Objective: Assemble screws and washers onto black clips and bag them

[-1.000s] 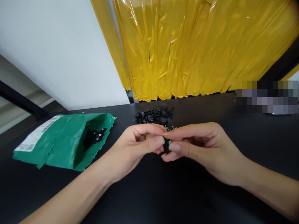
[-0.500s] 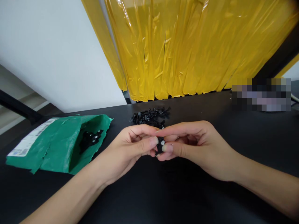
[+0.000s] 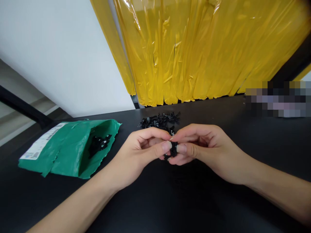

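Between the fingertips of both hands is a small black part [image 3: 173,149], partly covered by the thumbs. My left hand [image 3: 143,152] pinches it from the left, thumb in front. From the right, my right hand [image 3: 206,147] grips the same part with thumb and fingers. Just behind the hands lies a pile of small black pieces [image 3: 155,121] on the dark table [image 3: 150,204]. Some small silvery pieces [image 3: 172,132] show above the fingertips. To the left, a green plastic bag [image 3: 65,155] lies with its mouth open, and black parts [image 3: 100,142] with light round spots are inside.
A yellow plastic sheet [image 3: 189,55] hangs behind the table, beside a white panel [image 3: 70,55]. At the far right back is a blurred-out object [image 3: 279,100]. A black bar [image 3: 21,105] runs at the left.
The view has shifted slightly, so the bag and pile appear further right. The black part has turned between the fingers; its pale round spot no longer shows.
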A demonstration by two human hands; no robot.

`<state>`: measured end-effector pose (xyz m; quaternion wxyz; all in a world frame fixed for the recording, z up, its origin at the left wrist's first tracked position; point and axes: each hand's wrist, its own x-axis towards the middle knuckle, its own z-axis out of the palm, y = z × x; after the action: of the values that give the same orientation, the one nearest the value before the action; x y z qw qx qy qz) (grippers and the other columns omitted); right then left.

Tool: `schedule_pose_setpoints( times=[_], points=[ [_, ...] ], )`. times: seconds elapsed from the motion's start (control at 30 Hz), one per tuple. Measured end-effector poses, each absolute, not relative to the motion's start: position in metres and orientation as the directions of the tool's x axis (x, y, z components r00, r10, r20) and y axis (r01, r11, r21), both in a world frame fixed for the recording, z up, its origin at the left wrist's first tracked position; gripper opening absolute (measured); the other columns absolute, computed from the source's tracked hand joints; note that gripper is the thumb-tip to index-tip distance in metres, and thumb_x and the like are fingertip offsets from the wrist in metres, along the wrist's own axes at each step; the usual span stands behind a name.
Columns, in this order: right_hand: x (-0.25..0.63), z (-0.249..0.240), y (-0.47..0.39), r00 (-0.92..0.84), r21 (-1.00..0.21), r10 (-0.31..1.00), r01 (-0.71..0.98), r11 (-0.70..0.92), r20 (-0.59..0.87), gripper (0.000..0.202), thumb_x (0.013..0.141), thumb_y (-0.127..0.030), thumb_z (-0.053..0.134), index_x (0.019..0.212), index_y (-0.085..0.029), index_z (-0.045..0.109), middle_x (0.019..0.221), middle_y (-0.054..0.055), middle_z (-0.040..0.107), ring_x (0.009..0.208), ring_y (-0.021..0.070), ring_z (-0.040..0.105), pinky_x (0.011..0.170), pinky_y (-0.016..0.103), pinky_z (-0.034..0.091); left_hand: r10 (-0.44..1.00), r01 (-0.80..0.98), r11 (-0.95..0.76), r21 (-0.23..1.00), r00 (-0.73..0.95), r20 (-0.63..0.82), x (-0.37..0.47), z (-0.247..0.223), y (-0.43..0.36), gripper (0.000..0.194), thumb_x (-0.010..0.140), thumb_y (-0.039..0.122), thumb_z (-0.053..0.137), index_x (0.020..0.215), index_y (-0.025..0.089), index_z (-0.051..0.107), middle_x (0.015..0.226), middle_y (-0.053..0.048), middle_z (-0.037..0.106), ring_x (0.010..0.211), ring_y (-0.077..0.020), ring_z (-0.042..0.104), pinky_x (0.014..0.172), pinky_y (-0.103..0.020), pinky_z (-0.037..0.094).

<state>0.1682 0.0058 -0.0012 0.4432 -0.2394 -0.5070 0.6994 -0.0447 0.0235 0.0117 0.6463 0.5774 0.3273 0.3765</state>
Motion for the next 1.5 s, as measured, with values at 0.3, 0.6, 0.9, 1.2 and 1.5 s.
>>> schedule_pose_setpoints(
  times=[0.3, 0.6, 0.9, 1.2, 1.5],
  points=[
    [0.17, -0.002, 0.006, -0.514, -0.918, 0.854, -0.373, -0.136, 0.082, 0.012, 0.089, -0.02, 0.082, 0.1, -0.025, 0.08, 0.092, -0.002, 0.083, 0.082, 0.0155, 0.083, 0.079, 0.021, 0.068, 0.827, -0.071, -0.13, 0.989, 0.542, 0.148, -0.042, 0.018, 0.023, 0.012, 0.09, 0.021, 0.081, 0.082, 0.017, 0.073, 0.086, 0.001, 0.069, 0.078, -0.0073, 0.066, 0.074, -0.015, 0.055],
    [0.17, -0.001, 0.002, -0.526, -0.919, 0.848, -0.362, -0.157, 0.062, 0.011, 0.09, -0.022, 0.083, 0.098, -0.026, 0.079, 0.089, -0.003, 0.081, 0.083, 0.0151, 0.083, 0.081, 0.022, 0.068, 0.823, 0.062, -0.379, 0.923, 0.479, 0.305, -0.038, 0.015, 0.016, 0.014, 0.098, 0.02, 0.07, 0.085, 0.017, 0.068, 0.083, 0.005, 0.065, 0.073, -0.0026, 0.063, 0.069, -0.008, 0.051],
    [0.176, -0.009, 0.014, -0.534, -0.904, 0.839, -0.403, -0.144, 0.104, 0.011, 0.097, -0.023, 0.076, 0.105, -0.03, 0.074, 0.095, -0.004, 0.083, 0.086, 0.0131, 0.082, 0.082, 0.023, 0.067, 0.815, 0.023, -0.42, 0.907, 0.45, 0.366, -0.04, 0.011, 0.019, 0.016, 0.104, 0.029, 0.061, 0.11, 0.02, 0.073, 0.088, 0.002, 0.071, 0.078, -0.0063, 0.066, 0.071, -0.014, 0.056],
    [0.169, -0.008, 0.014, -0.421, -0.941, 0.892, -0.338, 0.016, 0.167, 0.013, 0.092, -0.021, 0.08, 0.096, -0.025, 0.068, 0.087, -0.004, 0.081, 0.074, 0.0065, 0.074, 0.072, 0.016, 0.06, 0.681, 0.293, -0.729, 0.619, 0.402, 0.612, -0.039, 0.008, 0.016, 0.022, 0.084, 0.017, 0.085, 0.104, 0.016, 0.076, 0.096, -0.001, 0.075, 0.08, -0.0083, 0.069, 0.072, -0.019, 0.056],
    [0.171, -0.011, 0.016, -0.242, -0.985, 0.961, -0.142, 0.099, 0.132, 0.018, 0.092, -0.034, 0.08, 0.106, -0.028, 0.071, 0.109, 0.001, 0.08, 0.086, 0.0162, 0.08, 0.063, 0.019, 0.06, 0.369, 0.5, -0.865, 0.045, 0.572, 0.733, -0.058, 0.004, 0.036, 0.022, 0.089, 0.011, 0.077, 0.11, 0.013, 0.072, 0.106, -0.006, 0.08, 0.092, -0.0163, 0.075, 0.083, -0.029, 0.06]
  ],
)
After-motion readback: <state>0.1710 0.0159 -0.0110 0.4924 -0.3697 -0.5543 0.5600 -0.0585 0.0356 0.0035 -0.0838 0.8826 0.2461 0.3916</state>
